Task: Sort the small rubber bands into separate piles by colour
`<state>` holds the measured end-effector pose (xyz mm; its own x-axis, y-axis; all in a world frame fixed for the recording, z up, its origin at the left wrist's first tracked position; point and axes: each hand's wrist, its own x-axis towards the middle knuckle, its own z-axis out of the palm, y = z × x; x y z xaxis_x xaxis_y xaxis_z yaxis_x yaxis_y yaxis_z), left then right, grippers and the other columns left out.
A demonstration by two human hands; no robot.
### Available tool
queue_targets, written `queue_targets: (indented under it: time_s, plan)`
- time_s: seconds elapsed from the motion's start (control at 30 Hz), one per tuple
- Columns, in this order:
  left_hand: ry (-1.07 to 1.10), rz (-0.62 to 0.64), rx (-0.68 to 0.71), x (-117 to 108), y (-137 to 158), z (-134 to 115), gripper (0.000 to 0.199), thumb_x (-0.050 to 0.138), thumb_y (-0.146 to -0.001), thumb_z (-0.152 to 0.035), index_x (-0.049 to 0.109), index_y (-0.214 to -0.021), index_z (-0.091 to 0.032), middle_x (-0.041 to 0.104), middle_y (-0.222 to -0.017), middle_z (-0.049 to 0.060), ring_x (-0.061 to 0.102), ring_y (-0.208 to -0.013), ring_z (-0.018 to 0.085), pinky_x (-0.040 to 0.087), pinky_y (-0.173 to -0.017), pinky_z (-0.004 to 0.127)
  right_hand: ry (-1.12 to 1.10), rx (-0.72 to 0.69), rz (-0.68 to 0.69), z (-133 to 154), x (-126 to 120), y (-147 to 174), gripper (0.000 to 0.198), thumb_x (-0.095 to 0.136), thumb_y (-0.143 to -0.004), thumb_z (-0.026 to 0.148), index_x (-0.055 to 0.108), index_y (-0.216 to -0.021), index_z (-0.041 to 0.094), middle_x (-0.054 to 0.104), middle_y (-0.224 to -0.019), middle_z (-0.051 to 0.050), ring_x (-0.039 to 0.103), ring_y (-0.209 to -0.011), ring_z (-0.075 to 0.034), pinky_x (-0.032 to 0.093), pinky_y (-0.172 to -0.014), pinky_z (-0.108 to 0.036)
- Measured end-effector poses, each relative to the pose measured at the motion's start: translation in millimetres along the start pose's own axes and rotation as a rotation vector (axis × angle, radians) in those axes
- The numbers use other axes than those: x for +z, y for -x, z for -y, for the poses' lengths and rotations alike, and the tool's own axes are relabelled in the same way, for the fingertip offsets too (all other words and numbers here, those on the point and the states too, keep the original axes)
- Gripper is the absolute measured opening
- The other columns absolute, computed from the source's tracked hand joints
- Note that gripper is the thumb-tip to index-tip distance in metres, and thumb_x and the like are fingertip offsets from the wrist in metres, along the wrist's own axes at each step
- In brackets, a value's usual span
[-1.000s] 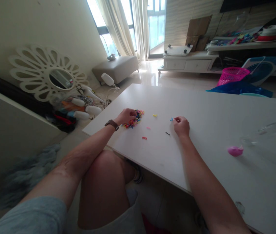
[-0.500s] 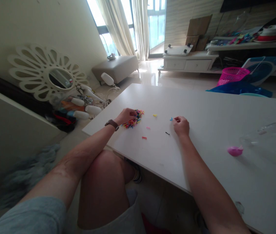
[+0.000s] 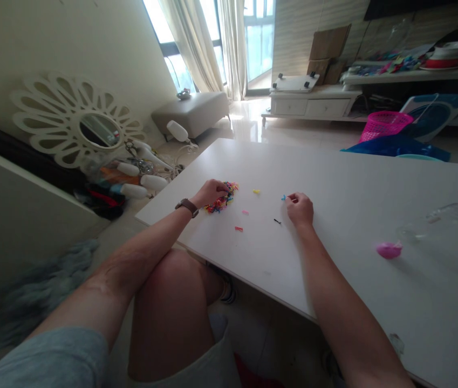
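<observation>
A heap of small rubber bands in many colours lies near the left end of the white table. The fingers of my left hand are closed together at the top of the heap; what they pinch, if anything, is too small to make out. My right hand rests on the tabletop with thumb and fingertips pinched on a blue rubber band, part of which sticks out. Between the hands lie a yellow band, a pink band, a red band and a black band, apart from each other.
Towards the right of the table are a pink pouch-like object and a clear plastic piece. Another clear item sits by my right forearm. Past the table's far edge stands a pink basket. A flower-shaped mirror leans at the left.
The fingers of my left hand have shifted slightly at the heap. My right hand stays in place with the blue rubber band, and the separate bands lie as before.
</observation>
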<state>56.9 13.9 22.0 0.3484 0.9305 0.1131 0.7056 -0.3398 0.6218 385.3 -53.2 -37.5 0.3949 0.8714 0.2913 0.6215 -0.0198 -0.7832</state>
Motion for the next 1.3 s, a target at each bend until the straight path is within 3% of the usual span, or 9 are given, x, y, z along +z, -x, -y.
queue_targets:
  time_s: [0.13, 0.23, 0.37, 0.57, 0.63, 0.8, 1.03, 1.3]
  plan:
    - [0.305, 0.029, -0.026, 8.0, 0.9, -27.3, 0.028, 0.077, -0.074, -0.034, 0.079, -0.090, -0.012, 0.077, -0.084, 0.008, 0.068, -0.077, 0.018, 0.052, -0.073, 0.030, -0.141, -0.124, -0.041, 11.7, -0.1, 5.1, 0.016, 0.053, -0.083, 0.033, 0.063, -0.079, 0.021, 0.068, -0.087, -0.006, 0.061, -0.082, -0.022, 0.049, -0.079, -0.036]
    - [0.473, 0.063, 0.012, 17.1, 1.2, -51.3, 0.032, 0.081, -0.072, -0.035, 0.078, -0.094, -0.012, 0.078, -0.092, 0.010, 0.070, -0.085, 0.019, 0.054, -0.079, 0.032, -0.195, -0.277, 0.003, 26.2, -1.8, 13.7, 0.016, 0.055, -0.087, 0.034, 0.064, -0.081, 0.022, 0.069, -0.087, -0.005, 0.061, -0.088, -0.022, 0.050, -0.082, -0.036]
    - [0.541, 0.154, 0.044, 33.6, -0.3, -69.2, 0.036, 0.083, -0.073, -0.036, 0.077, -0.098, -0.011, 0.077, -0.087, 0.011, 0.071, -0.082, 0.019, 0.055, -0.077, 0.032, -0.252, -0.418, 0.083, 41.6, -4.2, 24.7, 0.017, 0.060, -0.090, 0.036, 0.068, -0.085, 0.023, 0.071, -0.087, -0.005, 0.062, -0.090, -0.023, 0.051, -0.082, -0.037]
    - [0.599, 0.318, 0.110, 54.4, -4.4, -73.4, 0.042, 0.084, -0.074, -0.035, 0.071, -0.106, -0.012, 0.077, -0.085, 0.011, 0.072, -0.080, 0.020, 0.054, -0.069, 0.029, -0.305, -0.533, 0.299, 44.8, 0.7, 29.9, 0.026, 0.062, -0.091, 0.031, 0.070, -0.115, 0.026, 0.073, -0.103, -0.005, 0.064, -0.086, -0.020, 0.052, -0.077, -0.035]
    - [0.600, 0.347, 0.121, 56.1, -4.6, -76.6, 0.042, 0.084, -0.075, -0.034, 0.070, -0.107, -0.012, 0.077, -0.086, 0.011, 0.073, -0.082, 0.020, 0.053, -0.069, 0.029, -0.312, -0.553, 0.340, 43.5, 3.0, 30.4, 0.025, 0.060, -0.093, 0.031, 0.072, -0.115, 0.027, 0.072, -0.102, -0.004, 0.064, -0.084, -0.019, 0.053, -0.076, -0.034]
    - [0.567, 0.345, 0.146, 51.1, -5.7, -83.3, 0.040, 0.083, -0.075, -0.031, 0.070, -0.107, -0.011, 0.078, -0.090, 0.012, 0.072, -0.080, 0.019, 0.053, -0.068, 0.028, -0.304, -0.497, 0.286, 37.6, 0.5, 26.6, 0.015, 0.062, -0.092, 0.033, 0.075, -0.094, 0.024, 0.070, -0.087, -0.003, 0.064, -0.080, -0.019, 0.053, -0.079, -0.034]
    - [0.392, 0.238, 0.101, 36.7, -8.5, -61.5, 0.031, 0.083, -0.072, -0.028, 0.074, -0.098, -0.013, 0.078, -0.085, 0.009, 0.070, -0.074, 0.016, 0.051, -0.065, 0.025, -0.052, -0.199, -0.117, 2.2, -5.3, 1.3, 0.017, 0.064, -0.086, 0.033, 0.073, -0.081, 0.019, 0.064, -0.081, -0.005, 0.053, -0.074, -0.020, 0.047, -0.078, -0.037]
    - [0.207, 0.233, 0.057, 37.2, -5.5, -27.5, 0.011, 0.078, -0.071, -0.022, 0.075, -0.079, -0.014, 0.069, -0.067, 0.000, 0.060, -0.062, 0.012, 0.043, -0.056, 0.022, 0.074, -0.145, -0.030, -15.3, 2.9, -5.4, 0.015, 0.066, -0.084, 0.032, 0.075, -0.084, 0.021, 0.063, -0.090, -0.007, 0.051, -0.080, -0.022, 0.044, -0.081, -0.037]
